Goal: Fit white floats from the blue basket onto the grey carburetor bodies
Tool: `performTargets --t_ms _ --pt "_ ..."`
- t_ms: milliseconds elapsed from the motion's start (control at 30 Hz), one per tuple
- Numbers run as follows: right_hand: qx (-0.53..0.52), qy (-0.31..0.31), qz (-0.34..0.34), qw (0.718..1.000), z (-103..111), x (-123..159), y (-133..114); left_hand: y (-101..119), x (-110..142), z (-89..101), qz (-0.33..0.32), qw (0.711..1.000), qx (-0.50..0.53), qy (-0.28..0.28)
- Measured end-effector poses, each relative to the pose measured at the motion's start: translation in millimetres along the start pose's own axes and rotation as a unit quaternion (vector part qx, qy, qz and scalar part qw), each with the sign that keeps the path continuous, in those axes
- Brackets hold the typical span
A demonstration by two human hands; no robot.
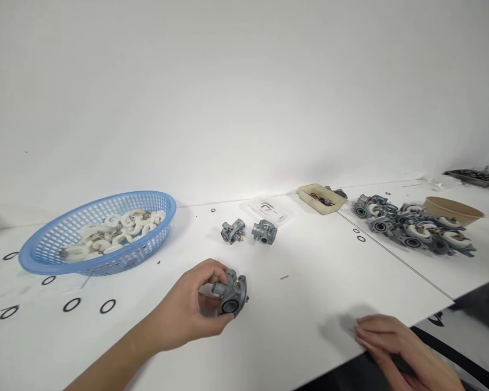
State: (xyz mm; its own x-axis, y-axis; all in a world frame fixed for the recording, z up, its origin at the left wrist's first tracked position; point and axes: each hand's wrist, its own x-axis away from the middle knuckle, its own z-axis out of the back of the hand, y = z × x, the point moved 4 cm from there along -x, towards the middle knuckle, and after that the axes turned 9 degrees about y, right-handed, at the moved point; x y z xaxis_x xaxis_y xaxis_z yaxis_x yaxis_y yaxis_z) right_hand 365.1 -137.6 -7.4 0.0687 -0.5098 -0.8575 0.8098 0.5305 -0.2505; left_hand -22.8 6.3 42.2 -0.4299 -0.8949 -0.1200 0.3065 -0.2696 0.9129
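My left hand is closed around a grey metal carburetor body, thumb below and fingers above, with its round dark bore facing me. At the front edge of the table, my right hand has thumb and fingertips pressed together; whatever they pinch is too small to make out. Beyond the left hand sit two more carburetor bodies, one on the left and one on the right. A small thin pin lies on the white table between the hands.
A blue plastic basket with white ring-shaped floats stands left, near several black O-rings. Further back are a clear tray of small pins and a cream tray. Piled carburetors lie right, before a brown bowl.
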Motion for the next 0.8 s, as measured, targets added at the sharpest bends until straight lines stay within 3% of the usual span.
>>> performTargets --t_ms 100,200,333,400,467,533,700,800 --pt "-0.097 0.002 -0.013 0.995 -31 -50 -22 -3 0 -11.6 0.017 0.992 0.128 -0.014" --pt "-0.226 -0.070 -0.046 0.970 -82 -97 -44 -11 0 -16.7 0.015 0.981 0.195 0.013" --pt "-0.398 -0.178 -0.154 0.887 -146 -135 -62 -25 2 -12.3 0.032 0.961 0.267 0.064" --pt "-0.454 -0.207 -0.207 0.841 -168 -141 -66 -31 5 -8.1 0.039 0.954 0.283 0.085" --pt "-0.487 -0.213 -0.233 0.814 -181 -139 -67 -36 8 -7.0 0.044 0.953 0.290 0.082" --pt "-0.487 -0.206 -0.239 0.814 -188 -134 -66 -39 11 -9.5 0.064 0.955 0.286 0.055" --pt "-0.410 -0.181 -0.180 0.876 -187 -127 -68 -41 16 -16.8 0.136 0.962 0.234 -0.017" --pt "-0.411 -0.201 -0.194 0.868 -188 -125 -70 -32 15 -14.5 0.108 0.982 0.155 -0.021"
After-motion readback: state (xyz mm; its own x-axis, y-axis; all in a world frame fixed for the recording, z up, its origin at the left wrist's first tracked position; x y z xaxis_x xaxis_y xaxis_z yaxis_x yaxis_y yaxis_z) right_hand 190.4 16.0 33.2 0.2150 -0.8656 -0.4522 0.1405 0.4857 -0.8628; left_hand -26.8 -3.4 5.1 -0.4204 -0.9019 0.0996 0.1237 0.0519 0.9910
